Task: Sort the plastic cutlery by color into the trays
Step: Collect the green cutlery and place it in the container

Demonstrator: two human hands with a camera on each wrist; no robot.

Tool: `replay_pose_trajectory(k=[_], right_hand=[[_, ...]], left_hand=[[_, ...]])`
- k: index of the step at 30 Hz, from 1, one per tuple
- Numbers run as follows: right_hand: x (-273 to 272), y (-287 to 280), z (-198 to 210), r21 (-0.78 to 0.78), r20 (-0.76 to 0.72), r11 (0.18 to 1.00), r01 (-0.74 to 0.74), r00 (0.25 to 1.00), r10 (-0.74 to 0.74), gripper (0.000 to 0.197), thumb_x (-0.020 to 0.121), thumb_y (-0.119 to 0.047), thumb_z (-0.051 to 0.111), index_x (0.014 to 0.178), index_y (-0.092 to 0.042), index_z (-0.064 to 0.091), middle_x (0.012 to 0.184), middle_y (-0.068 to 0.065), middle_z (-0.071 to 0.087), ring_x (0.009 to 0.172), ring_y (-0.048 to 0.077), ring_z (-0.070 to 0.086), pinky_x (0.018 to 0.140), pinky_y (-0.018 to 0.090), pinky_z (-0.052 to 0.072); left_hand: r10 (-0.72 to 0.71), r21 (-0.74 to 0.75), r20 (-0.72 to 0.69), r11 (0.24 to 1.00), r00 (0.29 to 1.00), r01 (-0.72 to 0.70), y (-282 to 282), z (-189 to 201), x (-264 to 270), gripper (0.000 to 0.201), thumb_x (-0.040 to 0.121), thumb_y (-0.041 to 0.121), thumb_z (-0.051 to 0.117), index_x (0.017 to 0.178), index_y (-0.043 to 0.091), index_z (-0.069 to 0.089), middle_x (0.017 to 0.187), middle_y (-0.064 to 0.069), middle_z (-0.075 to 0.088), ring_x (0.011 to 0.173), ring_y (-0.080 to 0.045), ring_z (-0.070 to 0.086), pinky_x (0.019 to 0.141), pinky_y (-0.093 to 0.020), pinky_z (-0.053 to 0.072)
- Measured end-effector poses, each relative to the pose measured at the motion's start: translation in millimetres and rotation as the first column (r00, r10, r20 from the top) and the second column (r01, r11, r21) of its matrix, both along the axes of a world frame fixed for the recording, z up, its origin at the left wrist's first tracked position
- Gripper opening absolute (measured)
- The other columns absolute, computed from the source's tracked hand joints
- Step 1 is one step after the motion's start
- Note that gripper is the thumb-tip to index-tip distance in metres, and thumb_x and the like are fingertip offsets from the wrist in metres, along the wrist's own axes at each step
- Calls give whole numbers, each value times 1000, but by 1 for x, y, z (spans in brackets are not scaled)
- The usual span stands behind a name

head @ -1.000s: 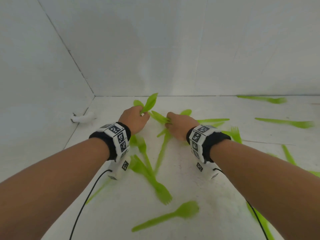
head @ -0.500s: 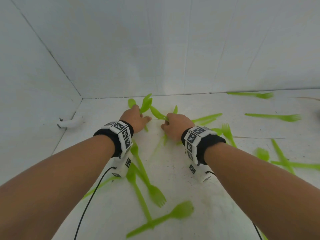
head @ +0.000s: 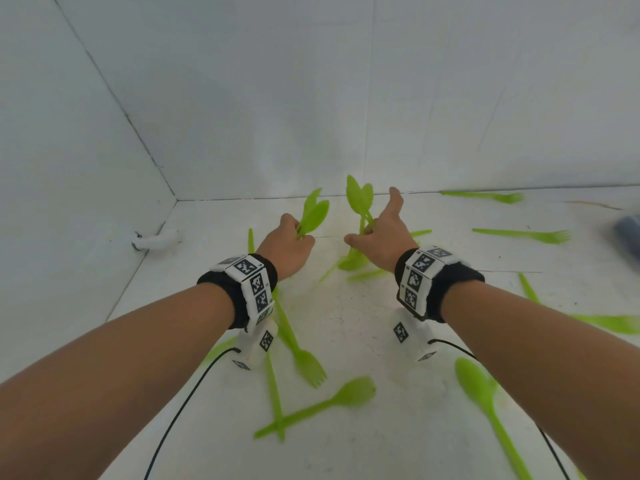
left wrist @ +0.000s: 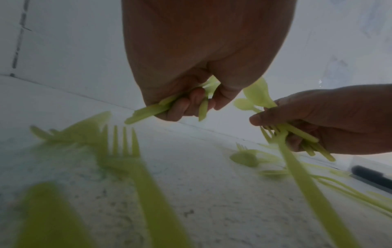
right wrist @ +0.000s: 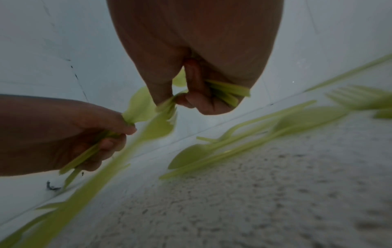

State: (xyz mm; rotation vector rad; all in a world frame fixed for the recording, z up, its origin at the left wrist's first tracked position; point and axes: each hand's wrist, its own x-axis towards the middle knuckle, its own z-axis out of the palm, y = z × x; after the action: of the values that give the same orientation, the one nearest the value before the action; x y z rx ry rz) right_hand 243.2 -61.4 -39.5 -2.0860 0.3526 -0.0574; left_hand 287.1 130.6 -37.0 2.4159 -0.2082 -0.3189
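Green plastic cutlery lies scattered over a white table [head: 346,327]. My left hand [head: 289,242] [left wrist: 191,102] grips a small bunch of green cutlery [head: 313,213] by the handles, bowls pointing up, lifted above the table. My right hand [head: 377,233] [right wrist: 197,94] holds another bunch of green cutlery [head: 360,199] [right wrist: 227,90], with the index finger stretched forward. A green fork [left wrist: 297,167] hangs down from the right hand's bunch. Both hands are close together near the back left corner. No tray shows in any view.
Loose green forks [head: 306,362] and spoons [head: 346,394] lie below my wrists, more at the right [head: 481,393] and far right [head: 526,233]. White walls close the back and left. A white fitting [head: 156,239] sits at the left wall's foot. A dark object [head: 628,230] is at the right edge.
Both hands have risen off the table with their bunches of cutlery, which now stand upright. My view has tilted so more cutlery shows at the right.
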Motion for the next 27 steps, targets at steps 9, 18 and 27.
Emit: replay_pose_trajectory(k=[9,18,27], right_hand=[[-25,-22,-2,-78,-31,997,16,999,-18,31,100,-38,58,84,-12,58,74,0,55,78,27,55,72,35,42],[-41,-37,-7,-497,-290,826,-265,948,129,28,100,-25,50,124,-18,62,126,6,64,113,29,60,88,33,47],[-50,-36,-19,-557,-313,750,-358,926,210,21,103,-35,46,86,-24,53,93,1,59,98,29,64,77,32,46]], left_hand=[[-166,77,87,984,982,160,-1,2,-38,22,107,31,42,97,13,35,73,-3,48,61,-21,44,57,-34,34],[-179,109,115,980,977,167,-3,-5,-47,21,104,27,46,94,9,46,80,-4,56,67,-22,52,62,-34,41],[-230,317,102,930,968,188,-37,-21,-17,32,99,46,54,98,14,52,105,-13,62,97,-34,59,81,-41,48]])
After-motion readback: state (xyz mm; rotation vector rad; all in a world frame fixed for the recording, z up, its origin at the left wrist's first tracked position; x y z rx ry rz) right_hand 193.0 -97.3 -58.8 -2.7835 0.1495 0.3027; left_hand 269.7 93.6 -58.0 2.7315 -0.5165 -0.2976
